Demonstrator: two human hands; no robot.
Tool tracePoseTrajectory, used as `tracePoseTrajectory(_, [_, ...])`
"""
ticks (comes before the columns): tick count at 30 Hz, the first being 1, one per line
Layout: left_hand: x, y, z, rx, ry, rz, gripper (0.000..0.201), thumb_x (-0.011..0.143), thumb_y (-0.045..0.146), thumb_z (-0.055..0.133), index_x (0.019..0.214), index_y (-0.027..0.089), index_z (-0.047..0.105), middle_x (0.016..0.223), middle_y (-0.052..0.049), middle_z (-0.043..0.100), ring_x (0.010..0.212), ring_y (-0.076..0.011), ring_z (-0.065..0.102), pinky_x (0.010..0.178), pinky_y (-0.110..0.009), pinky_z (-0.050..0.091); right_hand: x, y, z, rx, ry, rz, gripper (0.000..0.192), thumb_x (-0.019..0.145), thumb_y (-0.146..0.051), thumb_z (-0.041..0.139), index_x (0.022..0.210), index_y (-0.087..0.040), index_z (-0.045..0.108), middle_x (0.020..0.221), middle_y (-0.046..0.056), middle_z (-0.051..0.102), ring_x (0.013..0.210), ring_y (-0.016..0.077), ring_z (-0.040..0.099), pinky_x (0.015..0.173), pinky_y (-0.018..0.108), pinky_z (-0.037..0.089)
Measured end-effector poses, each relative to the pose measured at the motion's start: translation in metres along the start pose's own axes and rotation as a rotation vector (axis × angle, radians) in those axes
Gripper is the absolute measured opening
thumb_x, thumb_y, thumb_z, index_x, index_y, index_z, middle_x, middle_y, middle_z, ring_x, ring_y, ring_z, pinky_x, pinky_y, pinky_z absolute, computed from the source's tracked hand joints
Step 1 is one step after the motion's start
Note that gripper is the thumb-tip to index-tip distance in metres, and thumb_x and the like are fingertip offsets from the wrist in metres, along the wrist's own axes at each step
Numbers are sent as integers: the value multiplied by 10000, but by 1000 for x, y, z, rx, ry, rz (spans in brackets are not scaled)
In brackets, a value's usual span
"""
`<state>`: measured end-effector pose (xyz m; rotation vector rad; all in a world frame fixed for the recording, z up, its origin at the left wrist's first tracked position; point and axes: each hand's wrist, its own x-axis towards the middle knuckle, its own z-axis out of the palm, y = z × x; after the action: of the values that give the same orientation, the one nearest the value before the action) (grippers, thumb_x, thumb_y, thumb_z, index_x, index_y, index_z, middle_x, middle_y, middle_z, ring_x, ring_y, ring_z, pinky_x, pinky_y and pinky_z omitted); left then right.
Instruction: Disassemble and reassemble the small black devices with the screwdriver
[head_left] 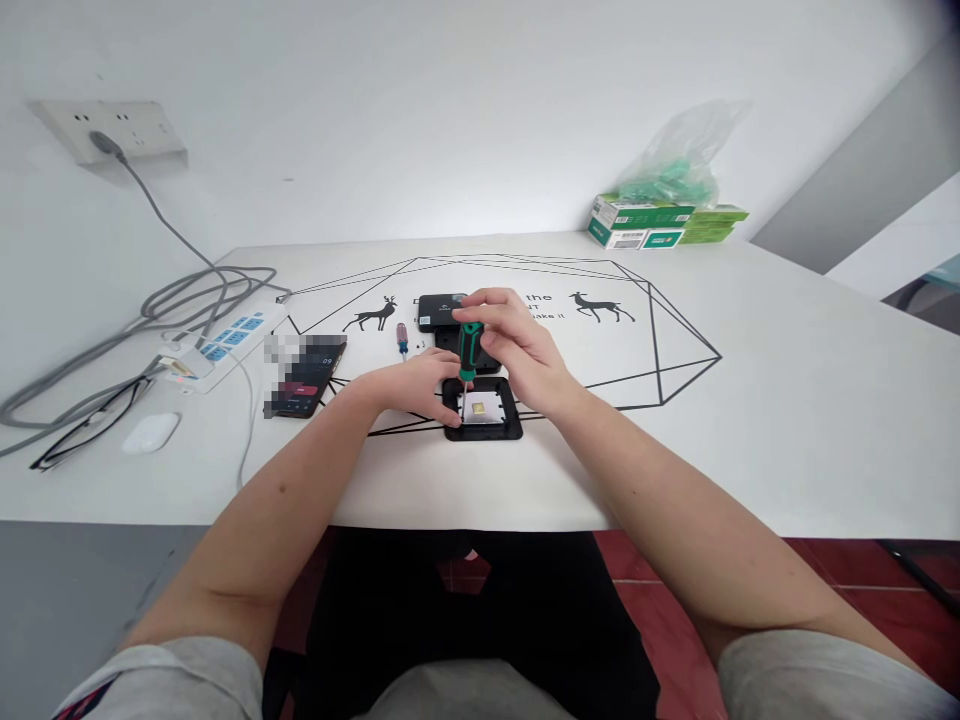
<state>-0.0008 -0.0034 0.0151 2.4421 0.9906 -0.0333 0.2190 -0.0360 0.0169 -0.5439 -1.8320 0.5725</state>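
R hand (517, 345) gripping screwdriver (468, 362) upright over black frame (484, 410); L hand (420, 388) steadying frame.

The scene is bright and evenly lit by soft, diffuse light; the white tabletop (787, 400) and the pale wall behind it look nearly washed out, with mild glare toward the upper middle of the frame. Shadows are faint, only thin soft ones under the forearms. Wide-angle distortion bows the tabletop's edges and stretches the frame's corners. A pixelated patch covers part of the dark phone (304, 378) at centre left. Focus is fairly sharp at centre, softer toward the edges.
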Motion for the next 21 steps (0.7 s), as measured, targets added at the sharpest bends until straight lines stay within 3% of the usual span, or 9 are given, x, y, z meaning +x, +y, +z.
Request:
tracePoseTrajectory(6, [-1,-1,1,-18,5,3,665,767,608,850,1327,270,728,1612,-84,554,1585,-389,396,1274,-476,414,2,2,-3,-46,63,-60,348,1054,-192,515,1183,-343,801,1136,70,664,1116,242,667,983,512,624])
tracePoseTrajectory(14, [-2,1,-1,-14,0,11,667,773,580,867,1345,264,734,1640,-80,542,1560,-393,430,1260,-465,428,1,-7,-1,147,64,75,291,1002,-174,555,1125,-290,791,1194,36,820,1129,215,778,976,446,666])
tracePoseTrajectory(19, [-1,0,0,-16,6,17,648,775,563,880,1326,256,732,1662,-88,523,1579,-397,394,1274,-482,405,1,-11,0,329,22,137,111,982,-306,715,1084,-263,728,1240,57,825,1159,236,789,970,457,689])
tracePoseTrajectory(21, [-2,-1,1,-35,15,29,617,775,538,886,1301,253,733,1639,-88,545,1566,-396,406,1251,-474,428,1,-11,1,351,12,163,236,934,-389,821,1064,-264,668,1271,67,816,1154,234,785,869,396,702])
